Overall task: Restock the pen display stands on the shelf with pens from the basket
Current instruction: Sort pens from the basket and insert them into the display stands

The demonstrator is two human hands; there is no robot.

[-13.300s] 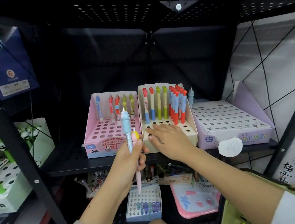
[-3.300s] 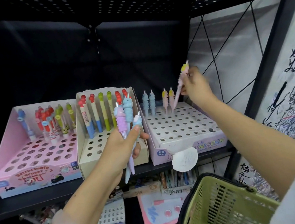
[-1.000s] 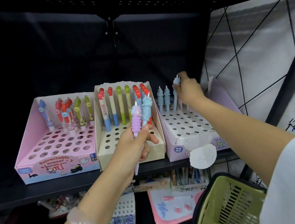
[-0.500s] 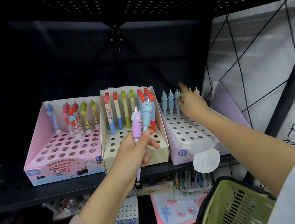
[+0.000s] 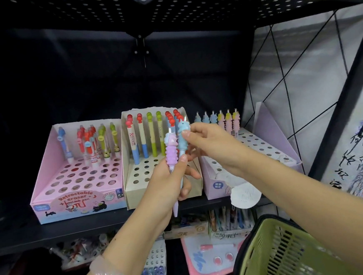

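A: Black perforated shelf (image 5: 60, 231), three stands in a row. How full, taking the cream stand (image 5: 163, 191) in the middle as the marker?

B: Left of it, the pink stand (image 5: 79, 201) has pens only along its back rows. The cream one likewise. Right of it, the lilac stand (image 5: 251, 147) carries a single back row of six, I think; an arm hides part.

A: And the hands?

B: In front of the cream stand, the left hand (image 5: 169, 186) grips a purple pen (image 5: 171, 153) and a blue pen (image 5: 182, 137). The right hand (image 5: 209, 141) pinches the blue one's top.

A: So plenty remains?

B: Most holes, yes. The green basket (image 5: 291, 252) hangs below, to its right.
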